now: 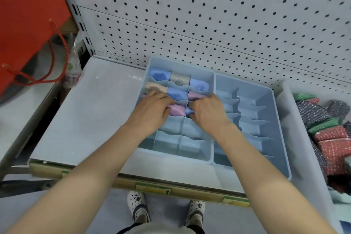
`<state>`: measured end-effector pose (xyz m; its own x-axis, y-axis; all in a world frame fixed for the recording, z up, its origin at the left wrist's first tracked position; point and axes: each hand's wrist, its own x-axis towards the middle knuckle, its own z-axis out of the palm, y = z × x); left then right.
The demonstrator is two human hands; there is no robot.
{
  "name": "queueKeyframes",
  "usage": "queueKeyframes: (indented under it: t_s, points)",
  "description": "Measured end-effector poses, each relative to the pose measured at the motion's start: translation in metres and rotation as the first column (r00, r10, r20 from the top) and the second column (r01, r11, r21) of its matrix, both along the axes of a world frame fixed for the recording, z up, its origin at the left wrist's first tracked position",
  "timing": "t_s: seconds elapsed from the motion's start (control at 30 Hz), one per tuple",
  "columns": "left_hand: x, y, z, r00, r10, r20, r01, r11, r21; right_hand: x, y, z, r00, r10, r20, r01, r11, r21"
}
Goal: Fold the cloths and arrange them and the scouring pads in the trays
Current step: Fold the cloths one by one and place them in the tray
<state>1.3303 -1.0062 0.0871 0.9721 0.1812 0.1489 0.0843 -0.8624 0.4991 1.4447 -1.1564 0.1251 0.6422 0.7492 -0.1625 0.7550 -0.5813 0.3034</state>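
Observation:
Two light-blue divided trays sit side by side on a white shelf. The left tray (209,158) holds folded cloths in its far compartments: blue, grey, beige and pink ones. The right tray (281,138) has only bare compartments. My left hand (150,112) lies over the tray's left-middle cells, its curled fingers on a pink cloth (177,110). My right hand (208,112) pinches a blue cloth (188,110) in the cell beside it. Part of both cloths is hidden under my fingers.
A white bin (296,138) at the right holds several red, green and dark scouring pads (330,135). A pegboard wall (209,15) rises behind the trays. A red paper bag (24,15) with rope handles hangs at the left. The shelf's front edge (152,186) carries label strips.

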Motion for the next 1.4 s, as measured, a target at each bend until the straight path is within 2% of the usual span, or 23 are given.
queueKeyframes:
  t_s: [0.13, 0.27, 0.33, 0.43, 0.53, 0.6, 0.63, 0.7, 0.77, 0.83, 0.93, 1.0, 1.07, 1.13, 1.27, 1.33, 1.4]
  points:
    - [-0.002, -0.001, 0.000, 1.000, 0.010, 0.022, -0.010, 1.000, 0.003, 0.000, -0.009, -0.005, 0.993, 0.118, 0.001, -0.118, 0.992, 0.044]
    - [-0.001, -0.003, 0.002, 1.000, 0.019, 0.019, -0.019, 1.000, 0.011, -0.007, -0.018, 0.017, 0.994, 0.105, 0.016, -0.106, 0.994, 0.039]
    - [-0.001, -0.003, 0.002, 1.000, 0.019, 0.004, -0.019, 1.000, 0.012, -0.006, -0.022, 0.017, 0.989, 0.117, 0.093, -0.120, 0.992, 0.032]
    - [-0.001, -0.003, 0.007, 1.000, 0.009, -0.023, -0.008, 0.999, 0.044, -0.003, -0.032, 0.012, 0.982, 0.170, 0.086, -0.184, 0.964, 0.194]
    - [-0.001, -0.006, 0.011, 0.998, 0.006, -0.055, -0.001, 0.995, 0.095, -0.005, -0.053, 0.025, 0.992, 0.118, 0.036, -0.123, 0.937, 0.328]
    - [0.001, -0.014, 0.015, 0.995, 0.038, -0.092, -0.027, 0.992, 0.123, -0.003, -0.084, 0.039, 0.996, 0.068, -0.056, -0.031, 0.865, 0.501]
    - [0.004, -0.021, 0.018, 0.994, 0.059, -0.097, -0.047, 0.991, 0.127, 0.000, -0.104, 0.046, 0.998, 0.047, -0.052, -0.008, 0.810, 0.586]
    - [0.014, -0.045, 0.028, 0.993, 0.100, -0.059, -0.094, 0.991, 0.098, 0.009, -0.152, 0.069, 0.998, -0.036, -0.058, 0.066, 0.747, 0.662]
    - [0.027, -0.083, 0.040, 0.993, 0.108, 0.037, -0.111, 0.989, 0.092, 0.023, -0.205, 0.088, 0.979, -0.185, -0.087, 0.198, 0.751, 0.630]
    - [0.040, -0.132, 0.058, 0.989, 0.077, 0.128, -0.080, 0.997, 0.019, 0.035, -0.260, 0.100, 0.932, -0.343, -0.119, 0.341, 0.717, 0.608]
    - [0.066, -0.208, 0.074, 0.972, -0.096, 0.214, 0.112, 0.992, -0.064, 0.057, -0.342, 0.108, 0.825, -0.541, -0.160, 0.513, 0.602, 0.612]
    - [0.082, -0.245, 0.079, 0.948, -0.222, 0.228, 0.246, 0.966, -0.079, 0.074, -0.376, 0.103, 0.761, -0.621, -0.185, 0.630, 0.641, 0.439]
    - [0.097, -0.282, 0.080, 0.917, -0.331, 0.223, 0.353, 0.933, -0.067, 0.085, -0.403, 0.096, 0.746, -0.620, -0.243, 0.665, 0.705, 0.246]
    - [0.106, -0.307, 0.077, 0.905, -0.393, 0.164, 0.406, 0.912, -0.056, 0.090, -0.419, 0.085, 0.777, -0.543, -0.317, 0.617, 0.757, 0.215]
    - [0.108, -0.323, 0.068, 0.908, -0.417, 0.039, 0.418, 0.909, -0.006, 0.102, -0.429, 0.084, 0.810, -0.450, -0.376, 0.562, 0.780, 0.277]
    - [0.105, -0.324, 0.068, 0.920, -0.391, 0.031, 0.393, 0.918, -0.060, 0.107, -0.428, 0.099, 0.815, -0.401, -0.418, 0.554, 0.750, 0.360]
    - [0.103, -0.326, 0.072, 0.932, -0.364, 0.013, 0.363, 0.926, -0.102, 0.104, -0.424, 0.122, 0.838, -0.310, -0.448, 0.525, 0.681, 0.510]
